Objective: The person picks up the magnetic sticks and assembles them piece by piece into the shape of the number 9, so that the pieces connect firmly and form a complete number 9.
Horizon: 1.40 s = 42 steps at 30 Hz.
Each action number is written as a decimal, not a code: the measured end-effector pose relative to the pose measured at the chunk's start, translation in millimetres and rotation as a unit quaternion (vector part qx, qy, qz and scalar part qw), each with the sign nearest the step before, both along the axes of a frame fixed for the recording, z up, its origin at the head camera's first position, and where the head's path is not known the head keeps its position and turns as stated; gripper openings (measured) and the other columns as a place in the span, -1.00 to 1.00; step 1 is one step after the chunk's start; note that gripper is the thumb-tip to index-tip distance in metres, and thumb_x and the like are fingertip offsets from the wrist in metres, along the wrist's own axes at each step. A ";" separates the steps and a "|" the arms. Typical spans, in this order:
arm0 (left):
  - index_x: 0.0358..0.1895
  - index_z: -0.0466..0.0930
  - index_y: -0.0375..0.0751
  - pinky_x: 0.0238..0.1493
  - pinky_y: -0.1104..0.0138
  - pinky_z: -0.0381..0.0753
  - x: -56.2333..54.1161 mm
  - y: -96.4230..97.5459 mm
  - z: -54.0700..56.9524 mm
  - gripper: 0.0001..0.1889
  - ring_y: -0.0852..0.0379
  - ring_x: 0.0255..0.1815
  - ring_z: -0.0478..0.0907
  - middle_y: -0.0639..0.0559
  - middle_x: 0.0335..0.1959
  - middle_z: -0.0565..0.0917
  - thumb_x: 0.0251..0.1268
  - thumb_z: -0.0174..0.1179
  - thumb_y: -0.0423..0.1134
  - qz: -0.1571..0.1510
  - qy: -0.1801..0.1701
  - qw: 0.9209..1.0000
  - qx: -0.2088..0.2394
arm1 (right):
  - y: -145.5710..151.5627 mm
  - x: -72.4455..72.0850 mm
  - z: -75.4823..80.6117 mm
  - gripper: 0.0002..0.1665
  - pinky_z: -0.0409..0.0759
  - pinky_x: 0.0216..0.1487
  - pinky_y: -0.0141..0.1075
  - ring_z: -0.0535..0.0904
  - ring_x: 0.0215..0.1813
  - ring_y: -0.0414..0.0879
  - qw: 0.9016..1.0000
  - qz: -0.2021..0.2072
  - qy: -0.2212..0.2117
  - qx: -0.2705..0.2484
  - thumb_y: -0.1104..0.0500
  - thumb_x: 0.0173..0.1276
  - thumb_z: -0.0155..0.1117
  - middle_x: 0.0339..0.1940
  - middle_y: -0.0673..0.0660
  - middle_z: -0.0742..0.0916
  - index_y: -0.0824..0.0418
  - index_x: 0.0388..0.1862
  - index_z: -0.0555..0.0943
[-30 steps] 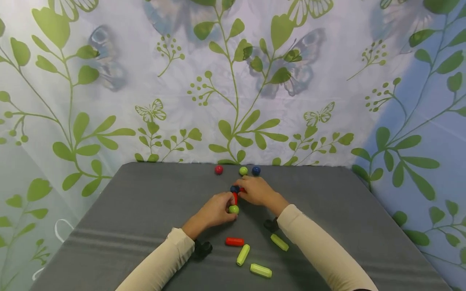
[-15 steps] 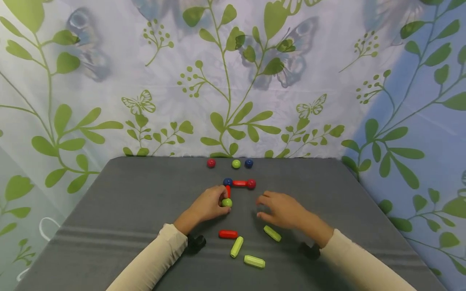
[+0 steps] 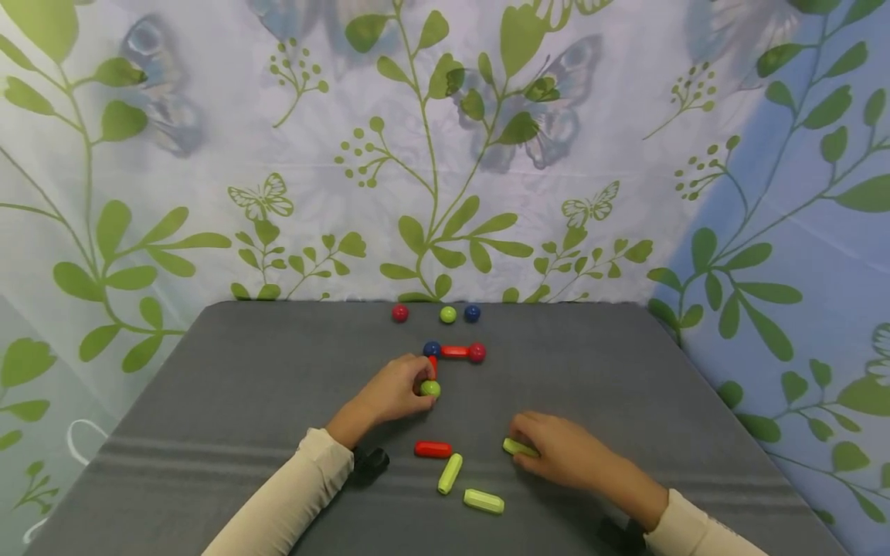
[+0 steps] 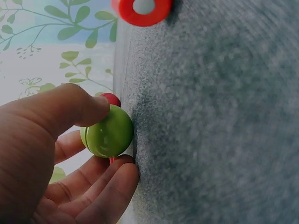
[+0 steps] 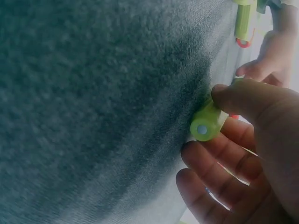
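My left hand grips a green ball between thumb and fingers. A red stick, partly behind those fingers, runs from this ball to a blue ball. From the blue ball a second red stick reaches right to a red ball, forming a corner. To the near right, my right hand pinches a light green stick at the tabletop. Its thumb lies on the stick's side with fingers underneath, and the stick's visible end shows a silvery disc.
Loose red, green and blue balls sit along the back edge of the grey table. Between my forearms lie a loose red stick and two light green sticks. A leaf-patterned curtain hangs behind.
My right hand has left the red stick and ball at the corner, moved toward me and right, and taken hold of a light green stick. The left hand keeps its grip on the green ball.
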<state>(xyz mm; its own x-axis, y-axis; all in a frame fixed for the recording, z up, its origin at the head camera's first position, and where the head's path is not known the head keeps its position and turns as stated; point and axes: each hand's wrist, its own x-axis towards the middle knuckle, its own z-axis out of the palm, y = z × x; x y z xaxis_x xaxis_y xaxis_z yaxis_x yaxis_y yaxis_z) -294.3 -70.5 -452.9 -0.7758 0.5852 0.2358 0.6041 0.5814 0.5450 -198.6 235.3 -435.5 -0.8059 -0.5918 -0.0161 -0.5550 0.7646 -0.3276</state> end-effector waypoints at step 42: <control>-0.21 0.55 -0.09 -0.36 0.32 0.47 3.7 3.1 -1.3 -0.75 0.20 -0.41 0.43 0.01 -0.34 0.52 0.14 0.46 -0.26 0.023 -0.001 1.000 -0.018 | -79.8 -87.8 -2.5 -0.79 0.49 -0.31 -0.21 0.44 -0.35 -0.22 0.997 0.023 0.068 0.002 0.17 0.28 0.47 -0.25 -0.10 0.58 0.01 -0.23 0.58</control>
